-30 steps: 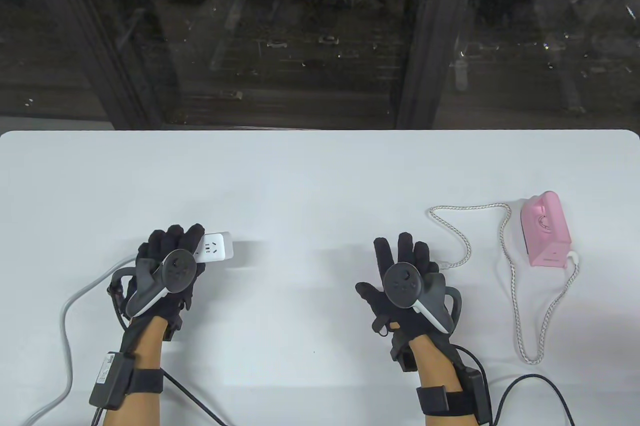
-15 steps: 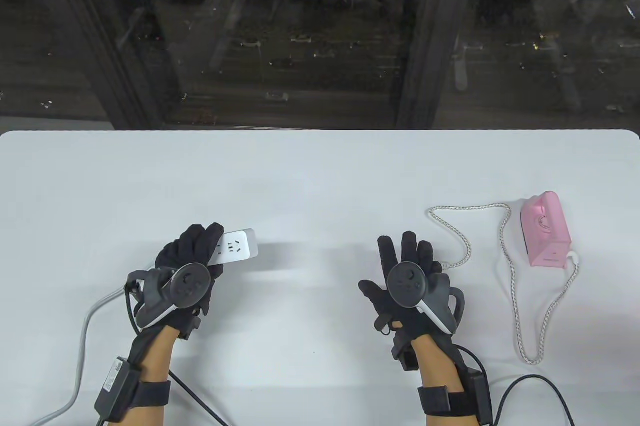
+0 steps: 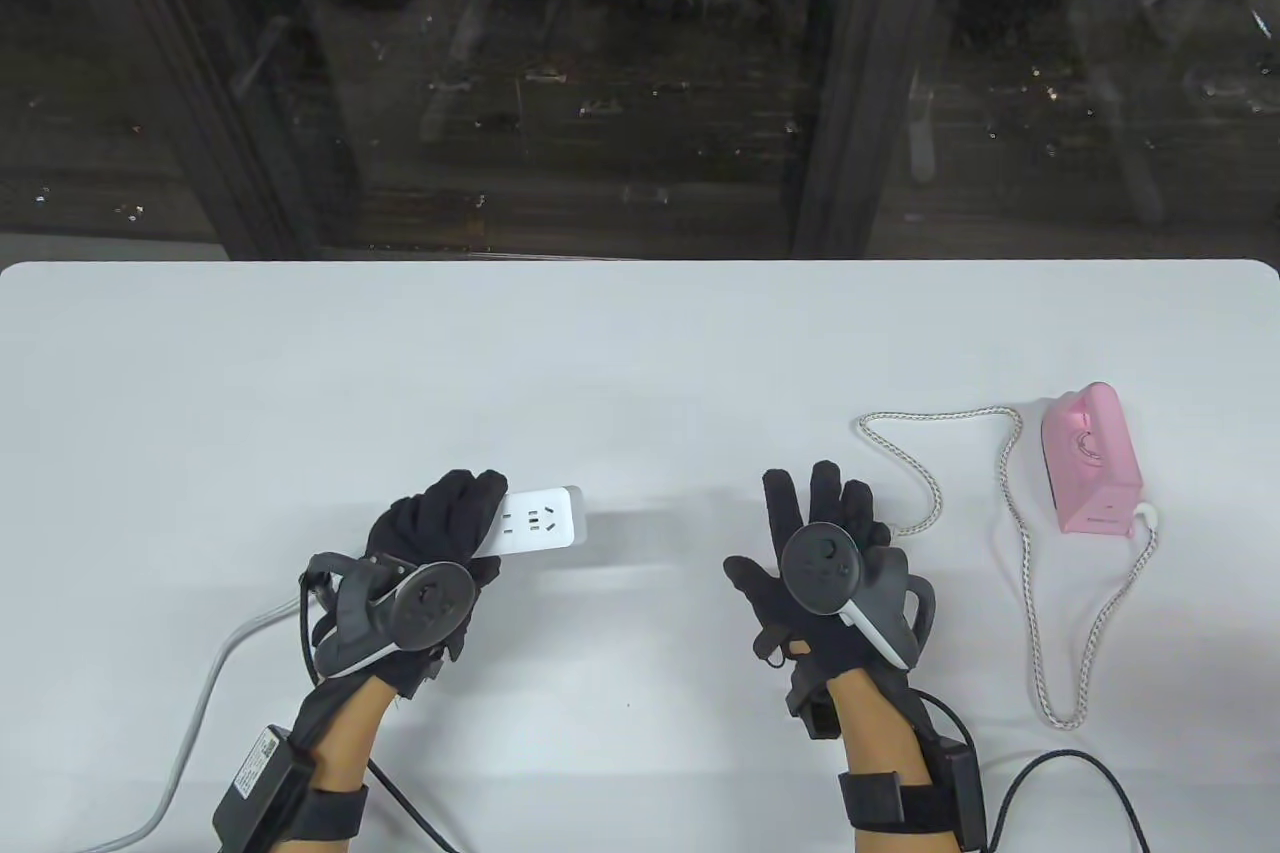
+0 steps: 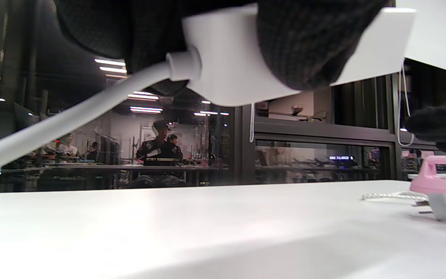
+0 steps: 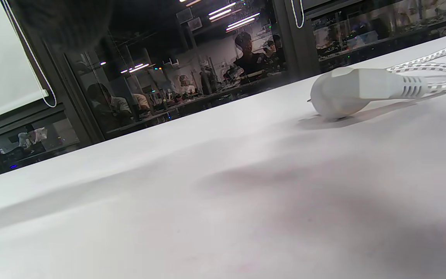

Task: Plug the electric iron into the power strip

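Pink iron (image 3: pixel 1092 459) far right, its plug (image 5: pixel 347 97) seemingly untouched, braided cord (image 3: pixel 1030 583) looping.

You won't find any wording you can read here. The pink electric iron (image 3: pixel 1090 460) carries a small mark low on its side, too tiny to make out. The label on the box strapped to your left forearm (image 3: pixel 262 749) is blurred. A lit sign behind the glass (image 4: pixel 341 157) in the left wrist view stays illegible.
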